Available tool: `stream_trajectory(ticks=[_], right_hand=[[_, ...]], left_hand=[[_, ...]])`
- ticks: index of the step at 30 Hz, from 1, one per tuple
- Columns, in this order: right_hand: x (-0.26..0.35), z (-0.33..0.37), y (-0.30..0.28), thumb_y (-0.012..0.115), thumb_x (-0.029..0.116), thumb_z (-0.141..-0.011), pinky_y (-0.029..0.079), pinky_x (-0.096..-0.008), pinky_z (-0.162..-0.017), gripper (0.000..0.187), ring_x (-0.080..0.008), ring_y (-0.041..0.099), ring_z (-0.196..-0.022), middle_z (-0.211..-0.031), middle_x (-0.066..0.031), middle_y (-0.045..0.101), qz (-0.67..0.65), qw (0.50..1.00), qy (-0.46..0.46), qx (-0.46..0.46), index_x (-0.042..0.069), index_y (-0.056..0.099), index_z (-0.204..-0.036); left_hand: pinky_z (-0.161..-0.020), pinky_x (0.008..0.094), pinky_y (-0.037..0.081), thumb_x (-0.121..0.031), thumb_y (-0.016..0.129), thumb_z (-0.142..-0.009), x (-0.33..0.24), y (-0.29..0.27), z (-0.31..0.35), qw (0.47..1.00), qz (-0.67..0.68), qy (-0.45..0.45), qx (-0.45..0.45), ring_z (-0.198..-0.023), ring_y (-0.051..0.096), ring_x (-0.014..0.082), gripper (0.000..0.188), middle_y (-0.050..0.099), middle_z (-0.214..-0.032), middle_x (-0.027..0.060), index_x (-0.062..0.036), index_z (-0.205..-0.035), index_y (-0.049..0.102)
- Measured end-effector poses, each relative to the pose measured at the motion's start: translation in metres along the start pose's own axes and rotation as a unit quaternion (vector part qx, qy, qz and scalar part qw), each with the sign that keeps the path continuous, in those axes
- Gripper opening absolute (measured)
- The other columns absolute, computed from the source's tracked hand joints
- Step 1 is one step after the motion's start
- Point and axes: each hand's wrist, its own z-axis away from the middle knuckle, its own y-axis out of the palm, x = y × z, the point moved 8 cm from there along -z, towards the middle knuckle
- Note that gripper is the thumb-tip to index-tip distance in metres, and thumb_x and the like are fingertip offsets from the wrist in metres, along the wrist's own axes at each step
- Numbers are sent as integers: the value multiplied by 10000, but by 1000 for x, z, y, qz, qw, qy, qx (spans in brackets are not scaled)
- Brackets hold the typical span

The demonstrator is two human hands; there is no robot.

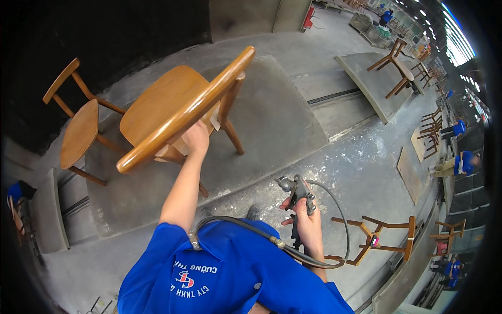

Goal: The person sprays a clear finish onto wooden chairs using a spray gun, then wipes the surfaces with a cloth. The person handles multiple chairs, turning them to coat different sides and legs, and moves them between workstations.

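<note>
A glossy brown wooden chair (166,99) stands in front of me, its curved backrest nearest to me. My left hand (195,138) reaches in below the backrest and is closed on the chair's frame by the seat's rear edge; the backrest hides part of its fingers. A pale tag (215,119) shows beside that hand. In my right hand (307,222) is a dark metal spray gun (299,194), held upright, away from the chair. A hose (272,240) crosses my chest, and a thinner line (342,209) loops to the gun.
A second wooden chair (81,131) stands at the left, close to the first. Grey floor plates (277,120) lie under and beside them. At the right, another chair frame (387,240) lies near my right arm. Other people (463,163) and more chairs are farther off.
</note>
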Motion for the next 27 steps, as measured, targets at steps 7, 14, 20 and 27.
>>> stream_trajectory(ticks=[7,14,20,27], right_hand=[[-9,-23,-58,491,409,-1067,604,-303,-630,607,-178,639,-955,-1012,-89,626,-24,998,54,-2,107,329,-1568],[-16,-42,-78,447,378,-1084,604,-318,-611,449,-209,679,-935,-992,-105,657,-12,998,61,-10,29,492,-1363],[-26,-66,-81,471,512,-1050,575,-320,-503,491,-230,709,-860,-929,-100,650,-2,997,70,-32,39,535,-1167],[-45,-92,-62,476,559,-1031,579,-323,-502,536,-220,706,-833,-917,-91,652,26,996,77,-20,54,529,-1202]], left_hand=[[-921,544,456,-184,596,-917,-18,53,1,990,-103,64,66,-1172,574,333,211,669,-1053,143,-35,-1028,697],[-778,528,481,-162,596,-933,-43,14,-1,985,-7,132,-113,-895,625,421,170,666,-920,189,-27,-963,695],[-783,524,495,-124,577,-924,-49,-51,97,996,33,78,14,-892,605,444,154,613,-919,239,-8,-1026,570],[-776,576,522,-122,559,-961,85,-146,200,970,52,-205,117,-873,647,502,248,666,-912,309,0,-1166,491]])
